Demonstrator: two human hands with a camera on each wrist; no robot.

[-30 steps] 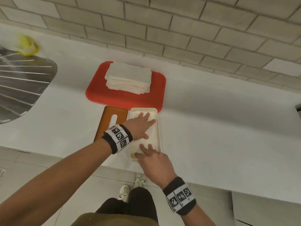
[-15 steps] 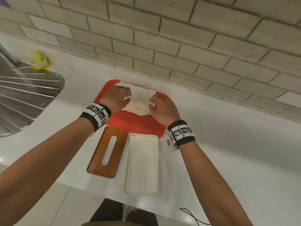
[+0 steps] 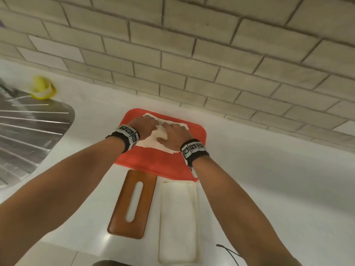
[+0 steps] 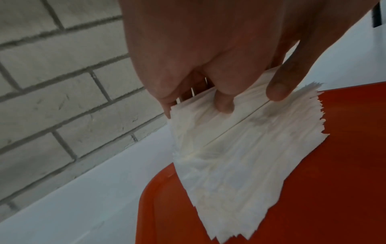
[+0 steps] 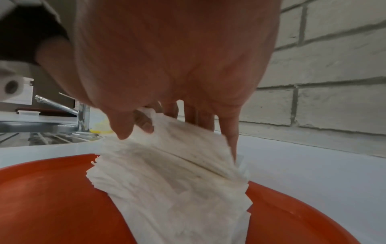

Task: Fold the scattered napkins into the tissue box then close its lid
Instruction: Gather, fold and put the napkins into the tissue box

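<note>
White worktop (image 3: 269, 189) held one red tray (image 3: 159, 164), one napkin stack (image 3: 153, 141) gripped by left hand (image 3: 144, 125) and right hand (image 3: 174, 135), one box (image 3: 178, 217), one lid (image 3: 132, 204).

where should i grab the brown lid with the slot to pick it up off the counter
Take the brown lid by its two long edges, thumb on one and fingers on the other, coming straight down from above. It lies flat on the counter left of the white box, so the edges are likely the easiest hold; hooking a finger through the slot might also work.
</note>
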